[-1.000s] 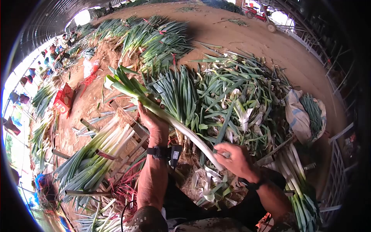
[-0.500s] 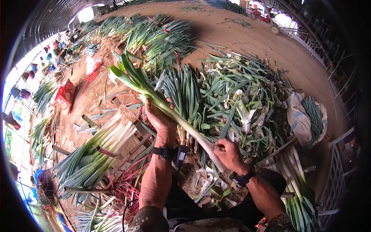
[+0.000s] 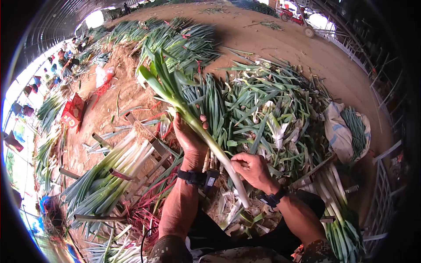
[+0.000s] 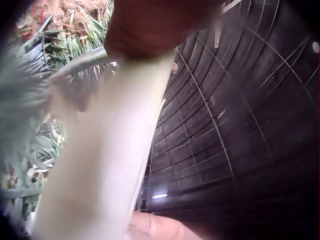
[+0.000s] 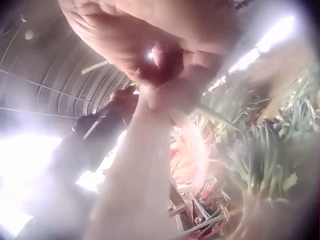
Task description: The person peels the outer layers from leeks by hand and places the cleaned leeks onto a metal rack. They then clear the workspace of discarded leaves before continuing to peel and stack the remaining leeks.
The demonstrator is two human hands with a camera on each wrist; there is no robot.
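Earth floor (image 3: 254, 37): brown, under an arched roof
Green onion (image 3: 215, 145): slanted between the hands, leaves uppermost
Left hand (image 3: 189, 138): fingers curled round the stalk
Right hand (image 3: 255, 171): fingertips pinching at the stalk
Progress: shank looks mostly clean; perhaps loose skin left
Unclear: exact pinch, blurred

floor (image 3: 263, 39): brown dirt | roof (image 3: 48, 39): dark, curved, ribbed | openings (image 3: 94, 19): bright daylight
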